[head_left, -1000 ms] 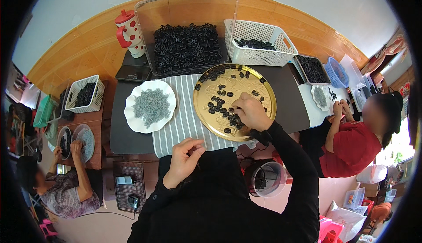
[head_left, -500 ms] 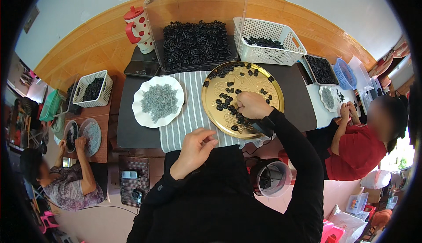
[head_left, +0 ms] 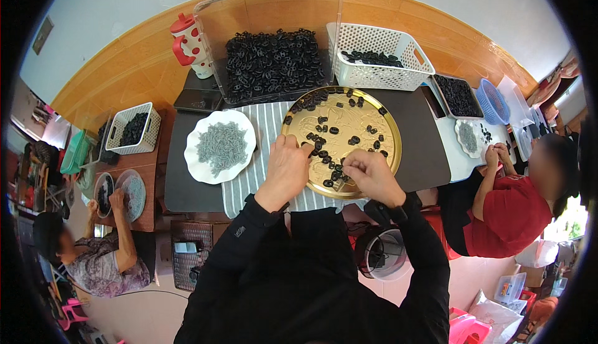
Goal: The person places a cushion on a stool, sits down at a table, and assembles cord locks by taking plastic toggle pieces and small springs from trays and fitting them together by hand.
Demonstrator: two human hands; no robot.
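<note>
Orange-brown wood-look panelling (head_left: 149,73) is run along a pale wall (head_left: 436,1), and a dark grey flat tabletop (head_left: 423,151) is set up in front of it. Pride of place is taken by a big round shiny gold tray (head_left: 303,120), parked partly on a grey-and-white striped cloth (head_left: 265,120). Small glossy black rounded pieces (head_left: 354,140) are scattered all over the tray, bunched along its far rim and around its near middle.

Both bare hands are held over that tray. The left hand (head_left: 286,169) is lowered, back up, at the tray's left side, fingers loosely curled down by the black pieces; fingertips are hidden, so whether anything's gripped can't be told. The right hand (head_left: 372,176) is placed at the tray's near right part, fingers bent and thumb brought close to them, right beside a few pieces; can't be made out if one is pinched.

Left of the tray, a white scalloped plate (head_left: 195,169) is heaped with slim grey pieces (head_left: 222,148). Behind the tray, a clear plastic bin (head_left: 268,11) is loaded with black oval parts (head_left: 274,64); behind and right of it, a white perforated basket (head_left: 386,79) is partly filled too. Well right of the tray, a person in a red shirt (head_left: 511,213) is seated.
</note>
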